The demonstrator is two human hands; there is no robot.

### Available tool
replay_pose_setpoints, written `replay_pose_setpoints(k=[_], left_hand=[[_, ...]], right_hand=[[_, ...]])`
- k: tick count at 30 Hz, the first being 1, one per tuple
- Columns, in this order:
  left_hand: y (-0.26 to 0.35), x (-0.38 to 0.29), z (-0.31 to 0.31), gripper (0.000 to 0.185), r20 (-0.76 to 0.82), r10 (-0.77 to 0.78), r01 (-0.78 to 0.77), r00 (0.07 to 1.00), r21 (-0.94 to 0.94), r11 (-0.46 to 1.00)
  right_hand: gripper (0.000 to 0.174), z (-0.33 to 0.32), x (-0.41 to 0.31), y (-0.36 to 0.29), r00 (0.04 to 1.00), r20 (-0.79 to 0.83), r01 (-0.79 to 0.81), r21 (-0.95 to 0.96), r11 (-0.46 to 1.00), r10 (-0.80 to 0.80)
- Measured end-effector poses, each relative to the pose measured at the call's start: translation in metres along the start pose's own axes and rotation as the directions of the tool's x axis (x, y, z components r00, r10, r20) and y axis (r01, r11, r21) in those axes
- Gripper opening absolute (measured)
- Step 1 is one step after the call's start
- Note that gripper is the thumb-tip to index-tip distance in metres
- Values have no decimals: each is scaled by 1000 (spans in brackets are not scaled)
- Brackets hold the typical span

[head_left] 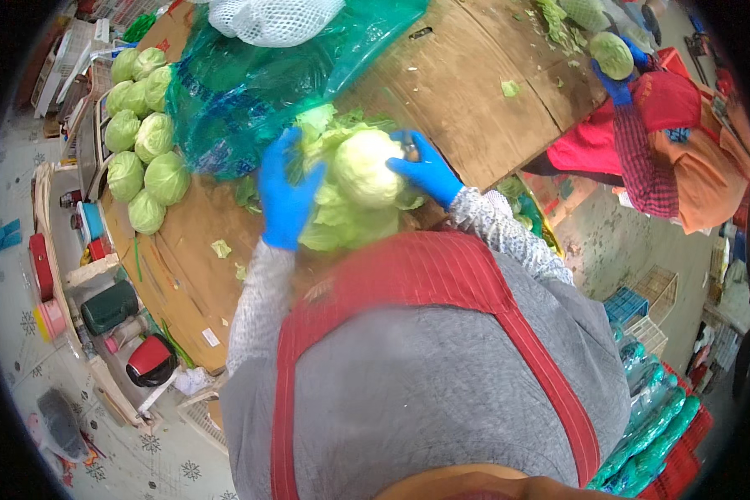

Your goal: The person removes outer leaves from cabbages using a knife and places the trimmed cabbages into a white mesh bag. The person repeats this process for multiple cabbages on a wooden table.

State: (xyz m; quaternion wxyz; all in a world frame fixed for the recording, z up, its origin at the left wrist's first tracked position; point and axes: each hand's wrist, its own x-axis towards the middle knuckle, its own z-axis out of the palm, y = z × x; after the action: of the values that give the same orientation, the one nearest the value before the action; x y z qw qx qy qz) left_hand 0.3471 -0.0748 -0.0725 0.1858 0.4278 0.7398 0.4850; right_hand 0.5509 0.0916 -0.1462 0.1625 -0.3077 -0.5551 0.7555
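Note:
A pale, trimmed cabbage head (370,167) sits before me on a heap of loose cabbage leaves (350,228). Just left of the heap, my blue-gloved left hand (290,194) holds nothing, its fingers and thumb spread apart. My right hand (430,170), also in a blue glove, is at the right side of the head with its thumb against it. Between that thumb and the fingers is a small dark and metallic tool (410,149), too blurred and covered to name exactly.
Several cabbages (153,137) are grouped at the table's left. Beyond my hands lie a green plastic bag (256,94) and white netting (281,19). At right, a co-worker's gloved hands (615,87) hold another cabbage (611,55). Green-wrapped bundles (653,406) lie behind me, right.

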Motion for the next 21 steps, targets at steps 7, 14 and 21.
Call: replay_pose_setpoints(k=[7,14,21], left_hand=[[-19,-33,64,128,132,64,-91,989,212,973],[-19,-18,70,122,76,50,-66,996,230,971],[-10,-10,75,118,83,29,-50,996,264,963]], right_hand=[[45,14,-10,-4,944,-72,235,-540,808,-323],[32,-3,-64,-2,983,42,139,-814,564,-181],[35,-3,-59,1,994,48,97,-817,568,-101]])
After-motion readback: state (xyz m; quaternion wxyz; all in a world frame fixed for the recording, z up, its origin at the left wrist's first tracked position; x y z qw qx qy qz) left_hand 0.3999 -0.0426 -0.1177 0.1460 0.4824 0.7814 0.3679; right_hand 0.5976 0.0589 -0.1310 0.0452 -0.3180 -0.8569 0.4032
